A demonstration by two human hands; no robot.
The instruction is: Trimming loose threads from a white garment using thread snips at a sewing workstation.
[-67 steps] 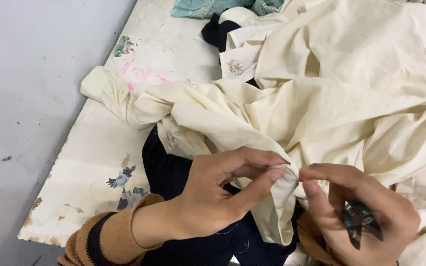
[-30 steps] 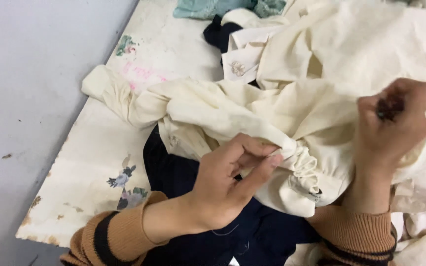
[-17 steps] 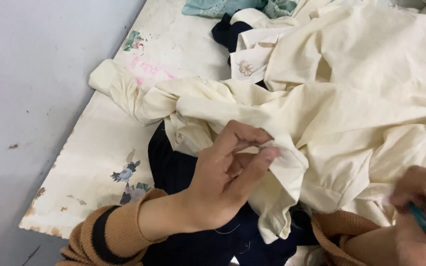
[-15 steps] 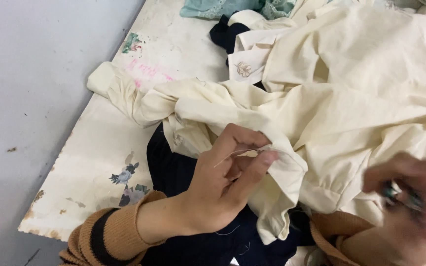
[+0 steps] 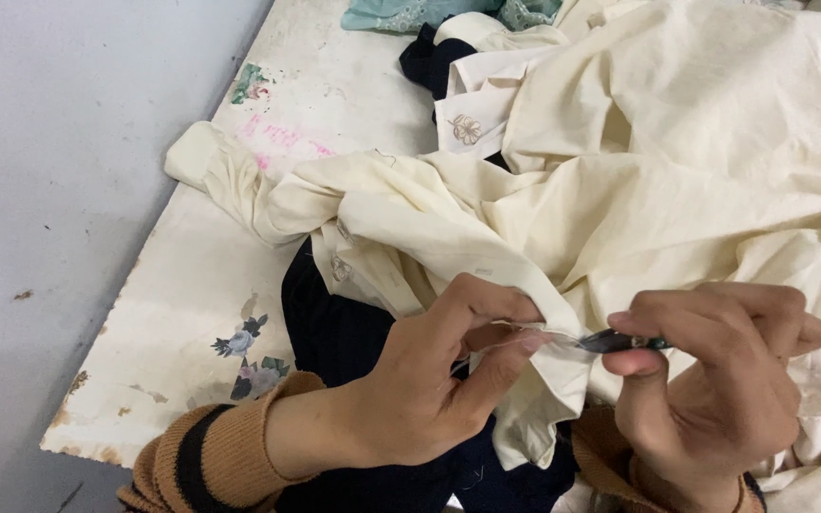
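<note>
Cream garment (image 5: pixel 620 190) lies heaped across the table (image 5: pixel 201 285), one sleeve stretching left toward the table's edge. I see my left hand (image 5: pixel 429 389) pinching a fold of its hem, my right hand (image 5: pixel 715 380) gripping a small dark tool (image 5: pixel 620 340) that lies level, tip pointing left into the fold. A small cream label (image 5: pixel 467 128) with a brown flower sits above, and faded flower decals (image 5: pixel 249 356) mark the table by my left wrist.

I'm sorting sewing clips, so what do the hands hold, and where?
The left hand pinches the cream garment at a hem edge. The right hand grips a small dark snipping tool by its handle, tip at that edge.
</note>
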